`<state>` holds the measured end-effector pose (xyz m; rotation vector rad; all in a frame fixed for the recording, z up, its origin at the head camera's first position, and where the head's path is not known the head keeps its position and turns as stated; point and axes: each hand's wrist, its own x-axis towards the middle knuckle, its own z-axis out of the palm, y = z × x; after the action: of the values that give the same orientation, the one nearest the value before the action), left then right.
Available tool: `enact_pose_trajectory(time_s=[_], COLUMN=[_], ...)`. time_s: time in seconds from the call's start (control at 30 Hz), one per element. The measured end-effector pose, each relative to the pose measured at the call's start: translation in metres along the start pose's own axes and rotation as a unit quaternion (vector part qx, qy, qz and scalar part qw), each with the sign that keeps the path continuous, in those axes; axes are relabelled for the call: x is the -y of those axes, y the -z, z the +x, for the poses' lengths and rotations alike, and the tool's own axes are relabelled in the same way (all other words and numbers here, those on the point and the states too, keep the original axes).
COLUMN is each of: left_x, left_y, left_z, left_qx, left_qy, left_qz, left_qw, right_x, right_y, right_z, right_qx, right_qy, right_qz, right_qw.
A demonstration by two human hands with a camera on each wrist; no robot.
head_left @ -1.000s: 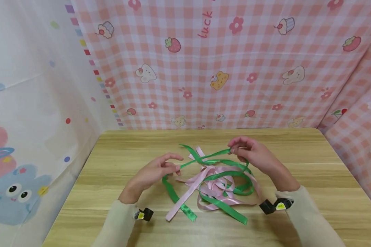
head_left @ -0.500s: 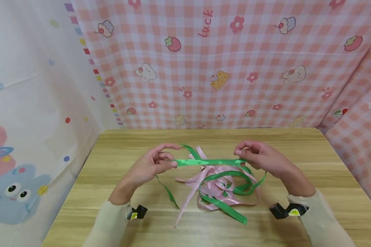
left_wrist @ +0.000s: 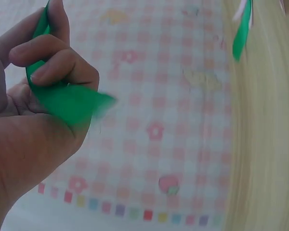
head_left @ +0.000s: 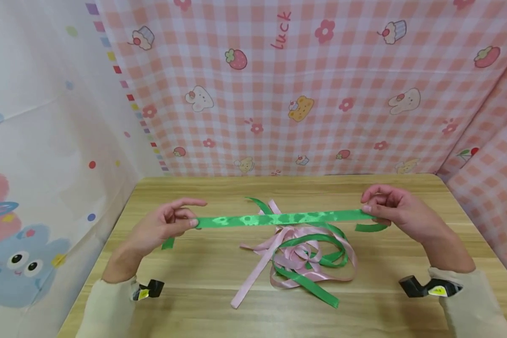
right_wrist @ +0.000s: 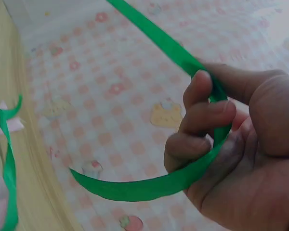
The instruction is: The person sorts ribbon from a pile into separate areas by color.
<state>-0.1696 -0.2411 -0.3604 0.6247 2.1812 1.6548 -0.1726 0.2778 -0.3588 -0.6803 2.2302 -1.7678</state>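
A shiny green ribbon (head_left: 274, 218) is stretched nearly level between my two hands, above the table. My left hand (head_left: 165, 224) pinches it between thumb and fingers, and a short tail hangs below the palm. In the left wrist view the ribbon's loose end (left_wrist: 72, 103) runs across the palm and out past the curled fingers. My right hand (head_left: 395, 206) pinches the other side. The tail (right_wrist: 135, 188) there curves out from under the right fingers. Under the taut strip lies a tangle of pink ribbon (head_left: 257, 277) and another green ribbon (head_left: 312, 286).
The pile rests mid-way on a wood-grain table (head_left: 194, 300). Behind the table's back edge hangs a pink checked cloth (head_left: 253, 94), with a white printed cloth (head_left: 46, 141) on the left and more checked cloth (head_left: 490, 173) on the right.
My hands have spread apart, left hand leftward and right hand rightward, pulling the green ribbon out of the pile into a long straight strip. Its left tail has lifted off the table.
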Motion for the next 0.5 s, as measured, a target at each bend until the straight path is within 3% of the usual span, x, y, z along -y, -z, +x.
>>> enact_pose_trajectory(time_s=[0.27, 0.5], left_x=[-0.014, -0.020], left_y=[0.037, 0.058], left_z=[-0.011, 0.008], left_qx=[-0.023, -0.044], left_qy=[0.018, 0.056], left_qz=[0.063, 0.109], left_qw=[0.9976, 0.9914], right_x=[-0.004, -0.013], right_y=[0.027, 0.049], right_z=[-0.011, -0.008], right_qx=[0.025, 0.044], right_qy=[0.039, 0.080], right_qz=[0.011, 0.077], right_qw=[0.999, 0.993])
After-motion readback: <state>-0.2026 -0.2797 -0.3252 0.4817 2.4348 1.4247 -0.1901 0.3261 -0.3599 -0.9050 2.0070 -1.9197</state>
